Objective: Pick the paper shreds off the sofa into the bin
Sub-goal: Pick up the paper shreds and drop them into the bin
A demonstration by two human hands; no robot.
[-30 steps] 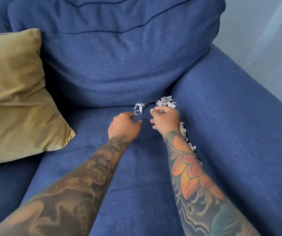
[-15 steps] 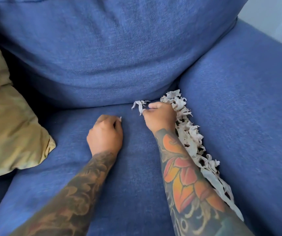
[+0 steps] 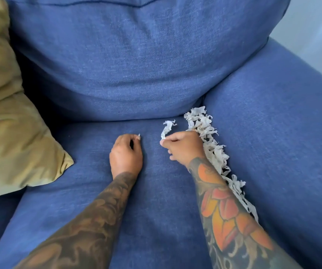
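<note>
Right hand point(image 3: 183, 147) knuckles-up, grip pinching paper strip point(image 3: 167, 129); left hand point(image 3: 126, 153) curled, grip pinching tiny shred point(image 3: 139, 135) on seat.

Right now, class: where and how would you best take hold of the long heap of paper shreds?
Probably pinch the shred heap at its loose far end from above. It lies wedged along the crease between seat and armrest, so sideways access looks blocked.
</note>
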